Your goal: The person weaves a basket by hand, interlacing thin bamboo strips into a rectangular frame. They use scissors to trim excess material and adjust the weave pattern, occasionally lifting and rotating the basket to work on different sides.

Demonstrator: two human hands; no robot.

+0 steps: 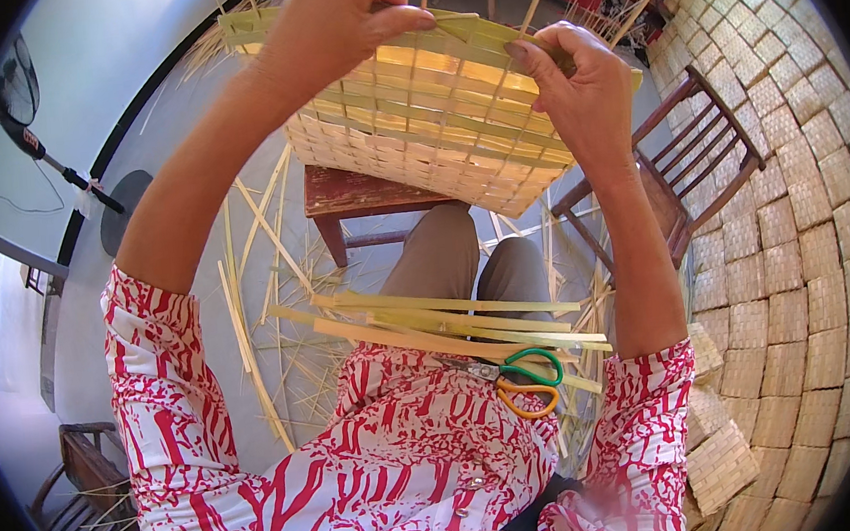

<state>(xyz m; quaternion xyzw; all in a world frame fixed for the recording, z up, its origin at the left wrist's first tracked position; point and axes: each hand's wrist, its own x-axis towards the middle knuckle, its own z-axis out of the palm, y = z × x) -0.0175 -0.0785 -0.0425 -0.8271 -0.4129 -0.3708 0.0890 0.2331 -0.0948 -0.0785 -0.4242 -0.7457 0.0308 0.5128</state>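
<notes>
A woven bamboo basket (429, 123) rests tilted on a red wooden stool (367, 191). My left hand (346, 24) pinches the green strip at its upper rim between thumb and fingers. Further right along the same rim, my right hand (579, 77) grips the edge, thumb on the near side. Upright stakes stick up past the rim around both hands. Across my lap lie several loose bamboo strips (459, 319), and scissors (528, 381) with one green and one orange handle lie beside them on the patterned shirt.
Stacked woven pieces (790, 237) cover the right side. A wooden chair (708, 146) stands between them and the basket. Bamboo offcuts (260, 353) litter the floor. At the left are a standing fan (23, 102) and, lower down, another wooden chair (86, 479).
</notes>
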